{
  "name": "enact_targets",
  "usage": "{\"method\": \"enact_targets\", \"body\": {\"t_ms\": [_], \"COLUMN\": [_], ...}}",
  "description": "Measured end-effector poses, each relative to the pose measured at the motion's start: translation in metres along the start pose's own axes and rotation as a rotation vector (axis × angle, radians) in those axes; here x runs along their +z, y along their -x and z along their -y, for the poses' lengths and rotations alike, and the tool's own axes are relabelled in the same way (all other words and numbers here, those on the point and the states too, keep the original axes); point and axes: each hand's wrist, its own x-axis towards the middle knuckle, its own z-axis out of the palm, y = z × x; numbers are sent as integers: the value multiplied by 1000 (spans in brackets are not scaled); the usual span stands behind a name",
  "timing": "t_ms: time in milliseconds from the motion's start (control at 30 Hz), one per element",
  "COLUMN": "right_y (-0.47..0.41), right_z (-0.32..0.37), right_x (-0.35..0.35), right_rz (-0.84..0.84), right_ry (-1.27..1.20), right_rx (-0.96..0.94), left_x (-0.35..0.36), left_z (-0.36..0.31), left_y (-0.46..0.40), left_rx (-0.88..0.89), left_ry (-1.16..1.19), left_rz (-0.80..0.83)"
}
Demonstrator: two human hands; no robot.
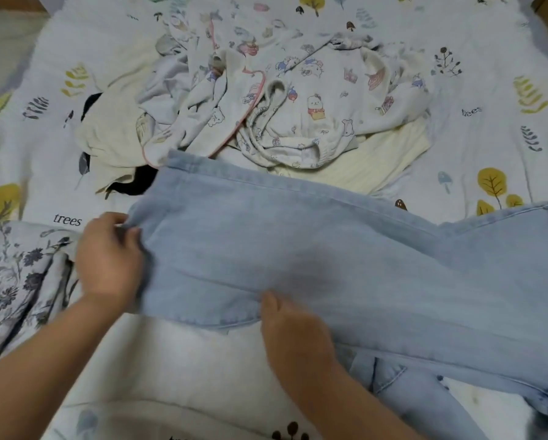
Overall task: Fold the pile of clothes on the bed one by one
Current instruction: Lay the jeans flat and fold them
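Item 1. Right hand (298,331): reaching in from the lower edge, lying at the near edge of the jeans; the fingers are going under the cloth with the thumb on top, so it appears to be pinching the denim, though the fingertips are hidden.

Item 2. Left hand (109,258): curling its fingers round the hem end of the jeans' leg and gripping the bunched fabric there.

Item 3. Light blue jeans (314,258): lying across the near part of the bed, leg end at the left, waist end running off the right edge; a further part of the denim is showing beneath, near the lower right.

Item 4. Floral-print cloth (15,274): lying crumpled at the left, just beside the left hand, dark flowers on a pale ground.

Item 5. Bed sheet (488,147): white, printed with yellow trees, mushrooms and the word "trees", lying under everything.

Item 6. Pile of clothes (266,100): sitting beyond the jeans, mid-bed, unfolded. Cartoon-print pyjamas (326,96) are lying on top; a cream garment (107,128) is lying at the left, a black garment (139,182) showing from under it.
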Motion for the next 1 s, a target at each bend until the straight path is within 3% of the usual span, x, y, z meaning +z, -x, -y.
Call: {"method": "enact_targets", "body": {"t_ms": [67, 133, 233, 267, 400, 533, 633, 700, 800, 1000], "right_y": [9, 16, 17, 16, 4, 3, 16, 24, 47, 107], "right_z": [12, 17, 5, 0, -31, -73, -84, -90, -101, -121], "right_x": [3, 10, 14, 11, -2, 0, -4, -13, -22, -18], "right_rz": [45, 152, 357, 316, 118, 346, 381, 290, 125, 41], "right_ry": [-95, -105, -90, -117, -36, 35, -11, -134, -236, -168], "right_rx": [-50, -133, -184, -168, 176, 324, 238, 248, 294, 553], "left_x": [-9, -11, -3, 0, 18, 42, 46, 41, 33, 17], "left_z": [22, 38, 40, 35, 4, -10, -29, -46, -73, -120], "left_y": [-5, 4, 25, 32, 60, 86, 92, 95, 112, 184], "left_rx": [-54, -87, 27, 102, 493, 534, 481, 503, 637, 879], "left_ry": [-88, -209, -335, -341, -303, -438, -508, -424, -260, 98], "left_rz": [55, 214, 338, 363, 503, 767, 754, 690, 661, 668]}}
